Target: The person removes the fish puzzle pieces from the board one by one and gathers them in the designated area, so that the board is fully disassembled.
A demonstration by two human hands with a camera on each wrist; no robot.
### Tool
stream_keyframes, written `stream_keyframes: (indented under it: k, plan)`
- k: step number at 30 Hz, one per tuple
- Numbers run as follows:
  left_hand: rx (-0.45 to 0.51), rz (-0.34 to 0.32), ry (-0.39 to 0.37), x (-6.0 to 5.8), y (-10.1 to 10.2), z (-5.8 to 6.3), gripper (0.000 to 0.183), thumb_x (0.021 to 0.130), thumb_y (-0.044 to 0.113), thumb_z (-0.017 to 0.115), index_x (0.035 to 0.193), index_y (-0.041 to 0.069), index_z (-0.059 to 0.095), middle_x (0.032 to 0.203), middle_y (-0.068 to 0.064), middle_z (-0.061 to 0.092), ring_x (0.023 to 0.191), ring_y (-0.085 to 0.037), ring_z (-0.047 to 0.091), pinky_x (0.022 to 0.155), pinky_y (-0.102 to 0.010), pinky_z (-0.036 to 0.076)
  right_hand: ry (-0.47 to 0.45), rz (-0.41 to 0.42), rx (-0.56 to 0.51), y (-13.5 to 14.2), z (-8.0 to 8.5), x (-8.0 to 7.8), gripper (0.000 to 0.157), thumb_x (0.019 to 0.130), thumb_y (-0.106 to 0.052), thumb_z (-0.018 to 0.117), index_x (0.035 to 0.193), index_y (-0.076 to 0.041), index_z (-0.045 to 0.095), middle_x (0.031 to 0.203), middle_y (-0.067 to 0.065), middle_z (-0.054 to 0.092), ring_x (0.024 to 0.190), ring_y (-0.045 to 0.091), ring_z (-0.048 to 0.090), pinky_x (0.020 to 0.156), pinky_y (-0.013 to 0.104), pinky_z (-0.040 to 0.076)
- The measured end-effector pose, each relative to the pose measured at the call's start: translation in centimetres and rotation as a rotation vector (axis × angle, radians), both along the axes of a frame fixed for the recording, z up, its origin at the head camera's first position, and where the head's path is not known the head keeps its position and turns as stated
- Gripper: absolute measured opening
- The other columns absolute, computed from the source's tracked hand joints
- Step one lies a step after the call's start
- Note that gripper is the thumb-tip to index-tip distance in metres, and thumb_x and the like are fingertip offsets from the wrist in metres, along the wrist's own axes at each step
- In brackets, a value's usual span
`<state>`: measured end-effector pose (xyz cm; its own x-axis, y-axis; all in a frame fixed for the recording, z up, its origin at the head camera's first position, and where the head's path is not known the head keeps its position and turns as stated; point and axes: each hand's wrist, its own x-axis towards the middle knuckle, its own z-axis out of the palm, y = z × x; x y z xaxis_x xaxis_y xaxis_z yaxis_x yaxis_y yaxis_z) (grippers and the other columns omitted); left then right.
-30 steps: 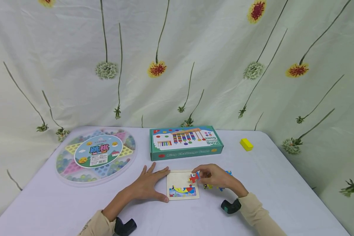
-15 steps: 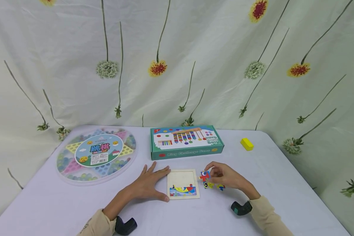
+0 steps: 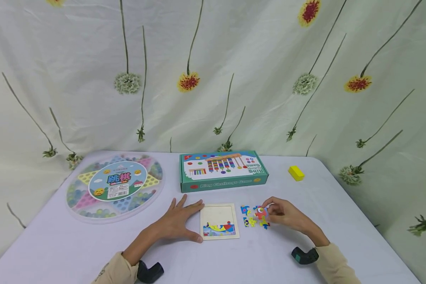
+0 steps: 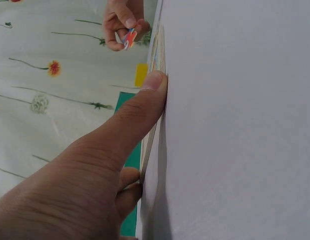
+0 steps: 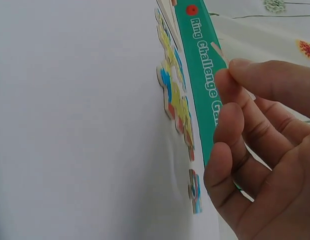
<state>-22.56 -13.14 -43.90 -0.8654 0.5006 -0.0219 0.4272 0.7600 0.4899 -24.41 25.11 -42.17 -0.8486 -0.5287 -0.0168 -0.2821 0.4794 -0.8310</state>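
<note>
My left hand (image 3: 177, 223) lies with fingers spread on the table, its thumb and index fingertip touching the left edge of a square wooden puzzle tray (image 3: 218, 213). Joined pieces showing a yellow and blue picture (image 3: 219, 230) fill the tray's lower part. Between thumb and fingers, my right hand (image 3: 287, 215) pinches a red puzzle piece (image 3: 260, 213) with an eye printed on it. In the left wrist view this red piece (image 4: 130, 37) is raised off the table. Several loose puzzle pieces (image 3: 252, 222) lie right of the tray, partly behind the held one.
A green Ring Challenge Game box (image 3: 223, 183) stands behind the tray. Back left lies a round Chinese checkers set (image 3: 118, 181) under a clear cover. A yellow block (image 3: 296, 173) sits at the back right. A flower-printed curtain (image 3: 213, 114) hangs behind the table.
My right hand has moved right, from over the tray to above the loose pieces, with the red puzzle piece still pinched. The left hand has stayed in place.
</note>
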Motion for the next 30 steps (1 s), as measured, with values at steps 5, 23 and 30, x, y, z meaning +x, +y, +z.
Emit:
stream_keyframes:
  k: [5,23,30]
  plan:
    - [0.000,0.003,-0.001,0.0,0.0,0.0,0.101,0.063,0.064,0.078,0.146,0.017,0.043,0.154,-0.001,0.035,0.145,-0.045,0.001,0.112,-0.065,-0.006,0.011,-0.029,-0.001,1.3,-0.2,0.4,0.030,0.087,-0.005,0.065,0.115,0.001,0.055,0.081,0.008,0.062,0.073,0.012,0.057,0.069,0.021,0.045]
    - [0.002,0.017,-0.013,-0.2,0.0,-0.2,0.102,0.062,0.065,0.078,0.146,0.020,0.042,0.154,0.001,0.035,0.145,-0.043,0.000,0.112,-0.064,-0.008,-0.047,-0.110,0.021,4.5,-0.6,1.3,0.031,0.088,-0.005,0.065,0.116,0.004,0.054,0.081,0.007,0.059,0.069,0.010,0.053,0.062,0.021,0.042]
    - [0.007,0.013,-0.011,-0.2,0.0,-0.3,0.102,0.062,0.064,0.078,0.146,0.020,0.042,0.154,0.001,0.034,0.145,-0.043,0.000,0.112,-0.064,-0.008,-0.067,-0.112,0.009,4.6,-0.5,1.4,0.032,0.088,-0.005,0.065,0.116,0.005,0.055,0.080,0.004,0.058,0.067,0.009,0.052,0.060,0.020,0.042]
